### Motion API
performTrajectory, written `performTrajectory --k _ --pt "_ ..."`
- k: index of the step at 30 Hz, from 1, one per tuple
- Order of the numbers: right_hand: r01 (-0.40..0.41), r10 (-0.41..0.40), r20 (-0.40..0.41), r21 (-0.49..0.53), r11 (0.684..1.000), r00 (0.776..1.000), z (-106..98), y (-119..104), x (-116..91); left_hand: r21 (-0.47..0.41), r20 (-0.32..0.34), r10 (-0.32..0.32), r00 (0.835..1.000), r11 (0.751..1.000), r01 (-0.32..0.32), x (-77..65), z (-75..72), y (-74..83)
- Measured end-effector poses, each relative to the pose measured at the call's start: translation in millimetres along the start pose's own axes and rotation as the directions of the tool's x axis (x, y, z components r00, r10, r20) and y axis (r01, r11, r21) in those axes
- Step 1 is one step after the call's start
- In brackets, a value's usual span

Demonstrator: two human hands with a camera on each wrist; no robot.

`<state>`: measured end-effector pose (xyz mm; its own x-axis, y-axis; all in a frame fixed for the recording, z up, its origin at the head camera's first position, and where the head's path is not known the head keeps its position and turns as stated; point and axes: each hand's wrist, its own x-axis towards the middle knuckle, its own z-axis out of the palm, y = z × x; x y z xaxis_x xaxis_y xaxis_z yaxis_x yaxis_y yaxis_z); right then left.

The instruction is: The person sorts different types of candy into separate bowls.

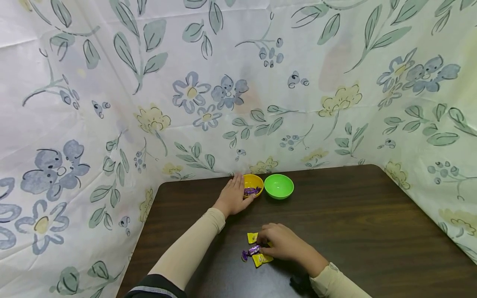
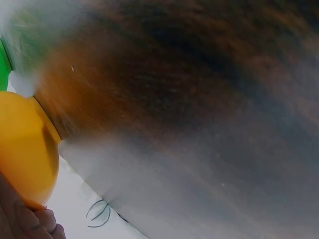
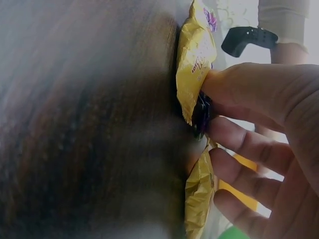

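Note:
My left hand (image 1: 232,196) lies along the left side of the yellow bowl (image 1: 254,181), its fingers straight and its thumb across the near side. Inside that bowl are purple-wrapped candies (image 1: 252,191). In the left wrist view, fingertips (image 2: 46,219) show at the side of the yellow bowl (image 2: 30,144). My right hand (image 1: 285,242) is down at a small group of candies, with thumb and forefinger close together at a dark purple-wrapped candy (image 3: 201,115). Yellow-wrapped candies (image 1: 262,260) and a purple one (image 1: 254,250) lie about its fingertips; the hand hides part of the group.
A green bowl (image 1: 278,186) stands just right of the yellow one, near the far edge of the dark wooden table (image 1: 357,223). Floral cloth (image 1: 223,136) hangs behind and along both sides. A small black object (image 1: 301,284) lies by the right wrist.

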<state>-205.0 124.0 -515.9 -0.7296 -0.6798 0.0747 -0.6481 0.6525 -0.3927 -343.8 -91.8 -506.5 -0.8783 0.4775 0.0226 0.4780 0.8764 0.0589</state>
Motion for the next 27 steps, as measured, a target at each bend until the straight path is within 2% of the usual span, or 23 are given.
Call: performTrajectory --k 12,18,27 --pt "-0.034 0.035 0.034 -0.024 0.999 0.999 3.2 -0.7 5.7 0.0 0.028 -0.018 0.999 1.0 0.018 1.5 1.0 -0.6" --pt "-0.03 0.03 0.036 0.018 0.999 0.999 1.2 -3.0 4.3 -0.006 0.02 -0.013 1.0 1.0 0.013 1.1 -0.1 0.6" --pt "-0.006 0.006 0.03 0.005 1.0 1.0 0.2 -3.6 4.8 -0.015 0.019 -0.019 1.0 1.0 0.019 0.8 -0.1 0.5"
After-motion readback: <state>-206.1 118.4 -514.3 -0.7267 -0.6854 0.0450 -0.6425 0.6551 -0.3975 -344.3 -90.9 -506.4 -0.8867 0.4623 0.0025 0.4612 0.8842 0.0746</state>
